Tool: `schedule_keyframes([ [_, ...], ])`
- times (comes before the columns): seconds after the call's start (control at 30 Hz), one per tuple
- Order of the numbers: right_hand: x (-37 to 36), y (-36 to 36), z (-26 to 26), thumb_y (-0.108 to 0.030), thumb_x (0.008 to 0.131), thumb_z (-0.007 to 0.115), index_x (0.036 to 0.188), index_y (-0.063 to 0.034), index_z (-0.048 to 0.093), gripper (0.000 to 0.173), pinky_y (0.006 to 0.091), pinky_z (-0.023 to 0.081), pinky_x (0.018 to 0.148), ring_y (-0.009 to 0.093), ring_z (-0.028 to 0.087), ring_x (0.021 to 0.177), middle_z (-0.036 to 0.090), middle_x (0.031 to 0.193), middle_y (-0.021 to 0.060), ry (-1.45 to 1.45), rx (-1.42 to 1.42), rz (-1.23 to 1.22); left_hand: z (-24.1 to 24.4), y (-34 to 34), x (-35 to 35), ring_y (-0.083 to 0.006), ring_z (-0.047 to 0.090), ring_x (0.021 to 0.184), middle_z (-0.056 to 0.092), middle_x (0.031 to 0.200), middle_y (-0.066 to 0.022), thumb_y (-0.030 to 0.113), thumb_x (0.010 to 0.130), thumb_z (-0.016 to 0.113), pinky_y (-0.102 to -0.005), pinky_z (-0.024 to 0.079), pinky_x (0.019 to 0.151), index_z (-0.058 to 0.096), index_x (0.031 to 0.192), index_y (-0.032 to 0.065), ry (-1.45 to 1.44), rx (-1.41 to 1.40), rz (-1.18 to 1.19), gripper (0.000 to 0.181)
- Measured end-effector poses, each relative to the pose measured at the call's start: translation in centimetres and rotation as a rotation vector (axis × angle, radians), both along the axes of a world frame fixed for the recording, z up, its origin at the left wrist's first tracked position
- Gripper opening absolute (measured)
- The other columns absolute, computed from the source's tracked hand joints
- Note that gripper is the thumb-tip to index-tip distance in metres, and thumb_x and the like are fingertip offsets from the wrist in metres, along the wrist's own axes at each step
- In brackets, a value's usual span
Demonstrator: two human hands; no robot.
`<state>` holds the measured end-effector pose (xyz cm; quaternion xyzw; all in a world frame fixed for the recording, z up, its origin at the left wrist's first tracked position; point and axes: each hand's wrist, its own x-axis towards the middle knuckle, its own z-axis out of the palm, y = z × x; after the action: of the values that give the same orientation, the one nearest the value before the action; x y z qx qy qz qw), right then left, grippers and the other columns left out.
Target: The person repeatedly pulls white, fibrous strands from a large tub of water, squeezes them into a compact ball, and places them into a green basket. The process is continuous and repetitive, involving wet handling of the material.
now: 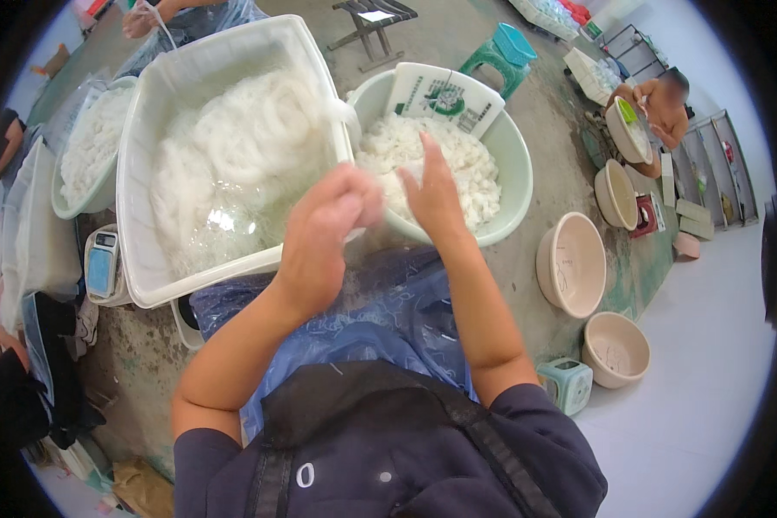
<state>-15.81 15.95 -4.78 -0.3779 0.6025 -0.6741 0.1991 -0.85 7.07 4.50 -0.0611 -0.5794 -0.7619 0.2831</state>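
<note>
A large white plastic tub (133,213) holds water and a mass of wet, white, silk-like fibre (252,123). My left hand (324,233) is blurred above the tub's near right corner, its fingers curled; whether anything is in them cannot be made out. To its right, my right hand (435,191) is raised over a pale green basin (521,168) with thumb and fingers apart. Clumps of white fibre (469,162) fill that basin, and a printed white board or bag (447,97) leans inside its far wall. A white strand (342,116) drapes over the tub's right rim.
Another green basin of fibre (94,146) stands left of the tub, near a scale-like device (103,262). Beige basins (570,265) and a small stool (566,385) stand on the right. Co-workers sit at the far left, top left and far right (664,107). A green stool (502,61) stands behind.
</note>
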Motion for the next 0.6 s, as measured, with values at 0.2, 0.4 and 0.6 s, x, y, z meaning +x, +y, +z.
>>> schedule_keyframes([
  [0.2,7.3,-1.1,5.7,-0.006,0.080,0.060,0.091,-0.0014,0.065,0.013,0.0289,0.048,0.070,0.015,0.057,0.084,0.055,0.098,0.0106,0.288,-0.182,0.164,0.0,-5.4,-1.8,-0.0193,0.049,0.063,0.041,0.061,0.0006,0.034,0.089,0.041,-0.0319,0.042,0.071,0.056,0.083,0.0033,0.073,0.770,-0.263,0.035],
  [0.4,5.1,0.9,5.1,-0.008,0.074,0.062,0.078,-0.0060,0.068,0.007,0.0341,0.045,0.073,0.023,0.060,0.083,0.061,0.081,0.0091,0.485,0.187,-0.248,-6.2,2.3,-0.1,-0.0172,0.051,0.089,0.054,0.089,-0.0068,0.020,0.085,0.053,-0.0312,0.039,0.085,0.051,0.099,0.0013,-0.237,0.086,0.756,0.023],
  [0.6,6.9,1.2,3.7,-0.014,0.075,0.062,0.075,-0.0074,0.065,0.007,0.0353,0.044,0.064,0.023,0.061,0.072,0.064,0.081,0.0081,0.860,0.063,-0.290,-8.4,5.4,0.4,-0.0151,0.049,0.099,0.053,0.109,-0.0079,0.016,0.088,0.050,-0.0292,0.039,0.085,0.047,0.116,0.0030,-0.278,0.808,0.159,0.032],
])
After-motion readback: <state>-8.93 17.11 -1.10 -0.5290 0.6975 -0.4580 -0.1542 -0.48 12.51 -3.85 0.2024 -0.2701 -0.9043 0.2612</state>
